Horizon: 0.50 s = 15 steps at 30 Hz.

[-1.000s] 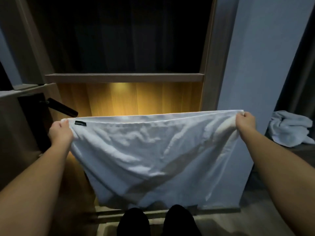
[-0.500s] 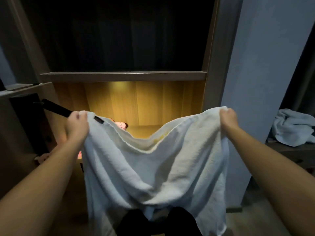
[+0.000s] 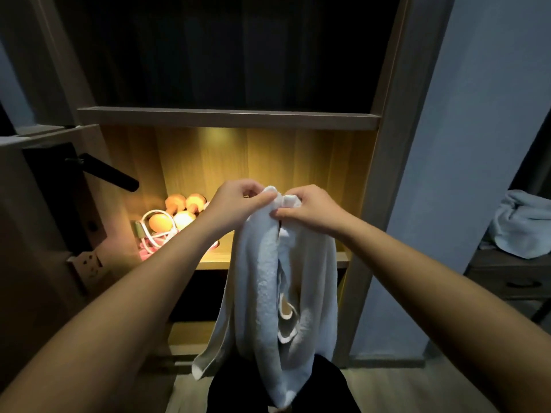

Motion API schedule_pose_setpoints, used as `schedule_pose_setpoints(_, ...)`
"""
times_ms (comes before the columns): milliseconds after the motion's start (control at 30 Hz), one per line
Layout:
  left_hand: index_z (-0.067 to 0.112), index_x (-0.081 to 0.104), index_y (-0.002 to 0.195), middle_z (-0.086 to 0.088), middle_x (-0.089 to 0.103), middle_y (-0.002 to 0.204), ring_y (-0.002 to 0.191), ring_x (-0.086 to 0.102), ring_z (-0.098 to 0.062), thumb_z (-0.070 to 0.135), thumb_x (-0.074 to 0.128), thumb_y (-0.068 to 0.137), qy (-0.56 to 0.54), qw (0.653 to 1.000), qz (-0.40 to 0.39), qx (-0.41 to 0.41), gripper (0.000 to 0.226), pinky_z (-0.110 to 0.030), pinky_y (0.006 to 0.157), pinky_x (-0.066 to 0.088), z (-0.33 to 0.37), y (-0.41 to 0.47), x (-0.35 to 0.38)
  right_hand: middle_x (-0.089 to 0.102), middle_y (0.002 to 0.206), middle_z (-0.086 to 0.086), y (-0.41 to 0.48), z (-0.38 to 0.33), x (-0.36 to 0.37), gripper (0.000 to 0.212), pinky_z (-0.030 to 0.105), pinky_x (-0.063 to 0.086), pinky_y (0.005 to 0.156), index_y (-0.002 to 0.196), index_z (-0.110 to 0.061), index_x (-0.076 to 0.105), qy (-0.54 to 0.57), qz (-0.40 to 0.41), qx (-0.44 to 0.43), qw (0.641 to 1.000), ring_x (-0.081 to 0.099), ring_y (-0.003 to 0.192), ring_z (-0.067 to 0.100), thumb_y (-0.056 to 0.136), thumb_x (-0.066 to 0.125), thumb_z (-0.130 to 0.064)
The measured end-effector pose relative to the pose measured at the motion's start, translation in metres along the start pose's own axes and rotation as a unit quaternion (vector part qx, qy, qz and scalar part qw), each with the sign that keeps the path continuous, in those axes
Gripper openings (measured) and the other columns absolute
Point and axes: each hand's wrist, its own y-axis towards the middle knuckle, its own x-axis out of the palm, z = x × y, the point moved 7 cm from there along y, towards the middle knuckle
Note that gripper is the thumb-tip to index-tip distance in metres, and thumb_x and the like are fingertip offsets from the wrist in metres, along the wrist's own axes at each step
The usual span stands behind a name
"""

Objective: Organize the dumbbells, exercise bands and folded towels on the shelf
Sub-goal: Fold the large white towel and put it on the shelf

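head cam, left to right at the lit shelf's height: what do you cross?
Black door handle → orange dumbbells → left hand → right hand → crumpled towel at far right. The white towel that both hands pinch overlaps them, so it is left unplaced.

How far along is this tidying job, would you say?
Roughly midway. Done: the dumbbells and exercise bands already sit on the lit shelf, though in a loose heap. In hand: the left hand and right hand pinch together the top corners of the white towel, one fold made. Left: finishing that fold, shelving it, and folding the crumpled towel on the dresser at right.
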Motion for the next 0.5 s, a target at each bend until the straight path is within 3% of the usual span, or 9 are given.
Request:
schedule_pose_setpoints(67,0.025,0.069,0.081,0.005,0.068,0.078,0.074,0.058,-0.005,0.034,0.071,0.086,-0.056,0.998,-0.02,-0.025,0.011,-0.024,0.071,0.044,-0.02,-0.009,0.008,0.064,0.078,0.004,-0.002,0.001,0.003,0.03,0.044,0.048,0.068,0.077,-0.013,0.07,-0.051,0.02,-0.011,0.998,0.058,0.075,0.022,0.083,0.069,-0.042)
schedule_pose_setpoints(167,0.022,0.068,0.086,0.002,0.066,0.082,0.075,0.057,-0.009,0.05,0.069,0.074,-0.082,0.994,-0.053,-0.047,0.03,-0.028,0.069,0.044,-0.051,-0.026,0.023,0.064,0.084,0.003,-0.002,0.012,0.008,0.027,0.044,0.048,0.07,0.079,-0.016,0.069,-0.085,0.04,0.006,0.996,0.058,0.079,0.021,0.083,0.067,-0.043)
schedule_pose_setpoints(367,0.02,0.065,0.114,0.008,0.07,0.107,0.097,0.065,-0.002,0.018,0.077,0.082,-0.068,0.986,-0.114,-0.099,0.033,-0.021,0.084,0.051,-0.113,-0.062,0.056,0.064,0.074,0.003,-0.003,0.031,0.008,0.02,0.044,0.05,0.069,0.075,-0.016,0.064,-0.022,0.065,0.03,0.997,0.057,0.072,0.021,0.086,0.065,-0.033)
schedule_pose_setpoints(500,0.016,0.065,0.101,0.002,0.068,0.096,0.092,0.063,-0.014,0.007,0.067,0.078,0.07,0.973,-0.127,-0.178,0.024,-0.033,0.082,0.05,-0.171,-0.098,0.067,0.064,0.076,0.011,0.0,0.036,0.001,0.026,0.044,0.048,0.068,0.076,-0.008,0.064,-0.015,0.097,0.029,0.995,0.057,0.074,0.026,0.087,0.065,-0.032)
